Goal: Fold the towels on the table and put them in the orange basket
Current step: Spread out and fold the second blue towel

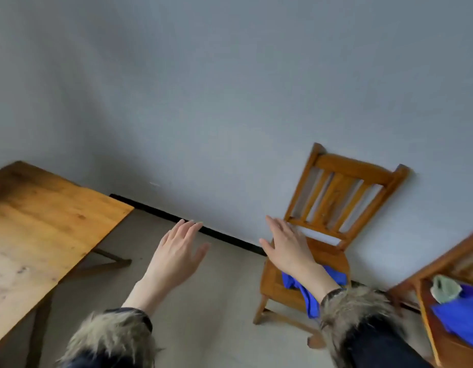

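Both hands are up in front of me with the fingers straight and a little spread, and neither holds anything. My left hand (178, 251) is over the bare floor, between the table (44, 221) at about 9 o'clock and the chair (333, 208) at about 2 o'clock. My right hand (288, 245) is in front of the chair seat, close to the lower rail of the backrest.

The nearest cloth is the blue towel (309, 288). It lies crumpled on the chair seat and hangs over the front edge. From my right hand it is at about 5 o'clock, partly hidden under my right forearm, so the right hand is clearly the nearer one. Its long axis, as far as I can see, runs from the seat down toward me.

More blue cloth (458, 314) and a pale green cloth (445, 288) lie on a second wooden piece of furniture (442, 349) at about 4 o'clock, at the picture's edge. The part of the table in view carries no towel, and I cannot see the orange basket anywhere.

I judge the next move is to lower the right hand back and down onto the blue towel.
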Available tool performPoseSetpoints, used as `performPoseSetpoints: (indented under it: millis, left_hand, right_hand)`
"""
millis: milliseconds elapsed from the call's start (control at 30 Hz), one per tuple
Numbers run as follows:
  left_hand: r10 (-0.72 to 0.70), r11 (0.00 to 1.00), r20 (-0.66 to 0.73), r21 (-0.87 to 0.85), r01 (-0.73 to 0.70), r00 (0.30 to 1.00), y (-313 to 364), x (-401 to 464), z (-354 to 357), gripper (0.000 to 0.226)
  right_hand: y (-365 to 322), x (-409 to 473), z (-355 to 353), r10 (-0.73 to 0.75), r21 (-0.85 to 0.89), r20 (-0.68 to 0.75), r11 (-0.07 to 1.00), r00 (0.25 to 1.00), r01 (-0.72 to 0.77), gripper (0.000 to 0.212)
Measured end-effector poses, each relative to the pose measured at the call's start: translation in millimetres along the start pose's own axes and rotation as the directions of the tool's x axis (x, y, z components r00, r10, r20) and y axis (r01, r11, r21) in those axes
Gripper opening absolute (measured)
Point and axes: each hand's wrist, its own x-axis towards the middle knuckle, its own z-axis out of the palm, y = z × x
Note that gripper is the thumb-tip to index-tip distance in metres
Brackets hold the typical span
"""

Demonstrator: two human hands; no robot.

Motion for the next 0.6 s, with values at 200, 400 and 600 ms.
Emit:
performPoseSetpoints:
  millis: [200,400,600]
  left_hand:
    - [0.195,0.979,0.123,-0.077,-0.187,0.973,90.5,63.7,66.1,0.054]
    - [0.258,0.965,0.297,-0.119,-0.232,0.919,127.9,116.8,153.9,0.053]
    - [0.146,0.989,0.595,-0.088,-0.116,0.790,132.4,174.9,257.8,0.047]
  right_hand:
    - [117.3,-25.1,-7.9,0.256,0.084,0.024,0.963,0.966,-0.257,0.060]
    - [193.6,-6.1,16.7,0.391,0.082,0.119,0.912,0.913,-0.401,0.061]
    - [256.2,44.6,66.0,0.456,0.115,0.224,0.865,0.861,-0.488,0.057]
